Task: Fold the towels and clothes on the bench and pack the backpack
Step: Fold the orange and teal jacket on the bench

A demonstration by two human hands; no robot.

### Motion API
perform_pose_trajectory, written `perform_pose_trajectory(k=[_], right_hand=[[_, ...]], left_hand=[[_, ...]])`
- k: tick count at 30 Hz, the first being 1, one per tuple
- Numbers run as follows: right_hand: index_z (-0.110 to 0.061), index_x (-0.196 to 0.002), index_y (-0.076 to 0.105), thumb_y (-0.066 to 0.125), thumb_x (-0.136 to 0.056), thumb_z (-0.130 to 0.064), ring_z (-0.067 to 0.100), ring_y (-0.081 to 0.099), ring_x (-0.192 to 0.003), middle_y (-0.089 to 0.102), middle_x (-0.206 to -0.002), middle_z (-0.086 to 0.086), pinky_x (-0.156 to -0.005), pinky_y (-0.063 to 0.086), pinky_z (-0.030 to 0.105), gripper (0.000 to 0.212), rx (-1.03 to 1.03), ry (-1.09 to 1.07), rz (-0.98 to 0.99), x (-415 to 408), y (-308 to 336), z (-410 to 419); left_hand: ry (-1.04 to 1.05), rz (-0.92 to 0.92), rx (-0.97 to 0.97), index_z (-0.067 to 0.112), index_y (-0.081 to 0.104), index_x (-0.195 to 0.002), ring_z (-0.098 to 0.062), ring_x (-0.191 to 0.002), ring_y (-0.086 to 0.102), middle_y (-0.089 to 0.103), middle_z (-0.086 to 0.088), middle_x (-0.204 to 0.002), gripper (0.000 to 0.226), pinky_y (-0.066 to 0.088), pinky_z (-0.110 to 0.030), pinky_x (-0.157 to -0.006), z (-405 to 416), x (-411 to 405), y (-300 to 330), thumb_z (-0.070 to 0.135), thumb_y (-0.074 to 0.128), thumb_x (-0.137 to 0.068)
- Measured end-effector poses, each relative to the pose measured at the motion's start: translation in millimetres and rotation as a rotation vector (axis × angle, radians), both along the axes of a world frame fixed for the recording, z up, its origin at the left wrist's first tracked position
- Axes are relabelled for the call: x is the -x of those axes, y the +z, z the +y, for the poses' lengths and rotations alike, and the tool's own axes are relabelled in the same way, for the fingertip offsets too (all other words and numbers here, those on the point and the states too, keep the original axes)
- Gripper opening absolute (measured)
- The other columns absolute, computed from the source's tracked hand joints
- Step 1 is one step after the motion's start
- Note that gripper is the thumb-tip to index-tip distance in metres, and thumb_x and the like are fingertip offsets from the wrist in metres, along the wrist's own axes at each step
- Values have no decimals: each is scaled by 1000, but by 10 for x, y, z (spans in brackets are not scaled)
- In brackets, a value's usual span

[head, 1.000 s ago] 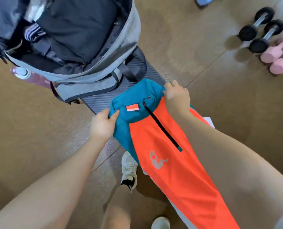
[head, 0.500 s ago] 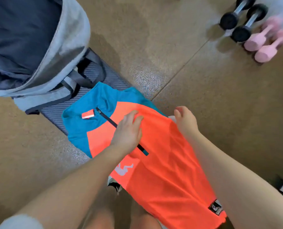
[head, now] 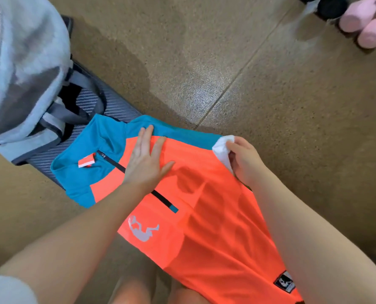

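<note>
An orange and teal zip-neck shirt (head: 209, 220) lies spread over the end of the dark ribbed bench (head: 114, 106), collar toward the backpack. My left hand (head: 146, 160) presses flat on its chest, fingers straight, over the black zipper. My right hand (head: 244, 160) pinches the white sleeve edge (head: 221, 148) at the shirt's far shoulder. The grey backpack (head: 27, 69) stands on the bench at the upper left, its dark inside partly showing at the frame's edge.
Pink dumbbells (head: 367, 23) and a black dumbbell (head: 330, 6) lie on the tan floor (head: 226, 62) at the upper right. My legs show below the shirt at the bottom edge.
Both hands let go of the collar. The left hand moved onto the chest and flattened out; the right hand went to the far shoulder and took the white sleeve edge. The view swung right.
</note>
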State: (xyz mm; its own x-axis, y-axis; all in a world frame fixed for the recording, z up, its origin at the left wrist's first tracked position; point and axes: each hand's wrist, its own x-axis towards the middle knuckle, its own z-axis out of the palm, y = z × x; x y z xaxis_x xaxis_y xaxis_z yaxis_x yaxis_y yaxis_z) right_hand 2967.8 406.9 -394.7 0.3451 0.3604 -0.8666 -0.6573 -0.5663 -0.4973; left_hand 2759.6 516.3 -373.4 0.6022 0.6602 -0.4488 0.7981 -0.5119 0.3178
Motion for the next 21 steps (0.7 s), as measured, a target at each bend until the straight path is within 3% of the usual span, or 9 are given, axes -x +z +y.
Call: perform_pose_trajectory(k=[4, 5, 7, 9, 13, 18, 21], right_hand=[[-14, -94, 52, 44, -89, 5, 13, 55, -59, 55, -73, 4, -56, 48, 25, 21, 184, 102, -213, -59, -111, -86], [-11, -105, 52, 45, -90, 2, 19, 59, -70, 59, -79, 4, -66, 51, 28, 22, 255, 163, -266, -30, -149, -85], [-4, -127, 46, 47, -93, -11, 27, 58, -102, 64, -103, 9, -88, 43, 33, 34, 379, 393, -408, 56, -137, -55], [-3, -123, 51, 44, -96, -22, 31, 53, -114, 62, -118, 16, -89, 38, 34, 34, 353, 572, -511, 198, -35, -51], [-10, -101, 63, 45, -95, -29, 31, 58, -102, 67, -104, 13, -82, 43, 38, 27, 286, 751, -629, 503, 125, -248], [-4, -90, 63, 55, -92, -16, 22, 54, -84, 65, -90, 12, -68, 30, 26, 15, 206, 518, -801, 509, 184, -279], [-7, -96, 60, 51, -93, -15, 27, 56, -90, 64, -94, 9, -76, 39, 33, 12, 210, 416, -886, 580, 122, -129]], left_hand=[[-42, 52, -26, 17, 24, -146, -30, -144, 1, 1, -11, -157, 77, 5, -43, -115, 51, 25, -3, 54, 48, -83], [-55, 97, -31, 20, 15, -148, -29, -144, -2, -3, -7, -157, 82, 1, -44, -115, 78, 26, -5, 60, 40, -81], [-80, 172, -22, 23, -2, -147, -27, -144, -10, -12, -2, -156, 86, -5, -44, -114, 128, 34, -27, 66, 35, -82], [-102, 199, -10, 24, -7, -146, -26, -143, -13, -16, -1, -155, 87, -8, -43, -114, 156, 46, -42, 64, 40, -85], [-143, 151, -70, 25, -2, -147, -26, -144, -8, -10, -2, -157, 86, -6, -43, -114, 284, 87, -47, 64, 42, -84], [-164, 75, -125, 24, 6, -148, -27, -144, -3, -4, -2, -157, 84, -2, -44, -115, 366, 112, -99, 63, 43, -84], [-185, 110, -160, 21, 3, -149, -28, -144, -5, -6, -3, -157, 84, -3, -43, -115, 472, 151, -137, 61, 41, -85]])
